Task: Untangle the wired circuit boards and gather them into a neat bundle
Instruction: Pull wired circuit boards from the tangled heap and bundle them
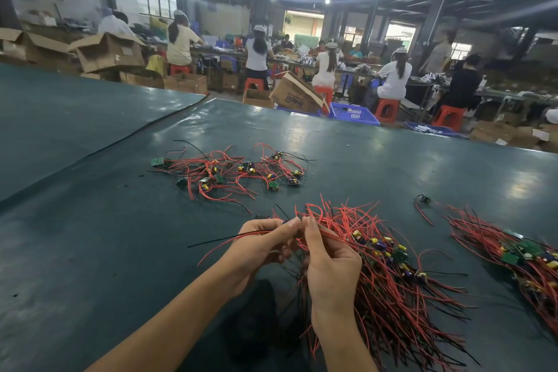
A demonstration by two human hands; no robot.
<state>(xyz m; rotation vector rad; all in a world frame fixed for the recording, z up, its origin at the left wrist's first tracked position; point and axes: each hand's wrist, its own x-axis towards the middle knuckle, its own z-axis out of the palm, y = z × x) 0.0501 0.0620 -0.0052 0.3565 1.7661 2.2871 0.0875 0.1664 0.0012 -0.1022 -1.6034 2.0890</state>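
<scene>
- Two hands meet at the left edge of the big bundle [392, 281] of wired circuit boards, which lies on the green table mat [120, 220].
- We see the left hand [262, 243] with its fingers curled, pinching a wire pair [217, 243], one red and one black, that trails away leftward from the big bundle.
- The right hand [329, 263] lies against the big bundle's left side, its fingertips pinching some of the bundle's wire ends just beside the left hand's fingertips. We cannot tell whether the two hands touch.
- Beyond the big bundle and to its left, a loose tangle [229, 170] of boards and red wires is spread flat.
- Right of the big bundle, well apart, lies a second bundle [519, 254] with its wires roughly aligned.
- Between the big bundle and that one, toward the far side, sits a stray wired piece [422, 199].
- Far beyond the big bundle, past the mat's edge, we see seated workers [392, 75], cardboard boxes [108, 51] and a blue crate [353, 113].
</scene>
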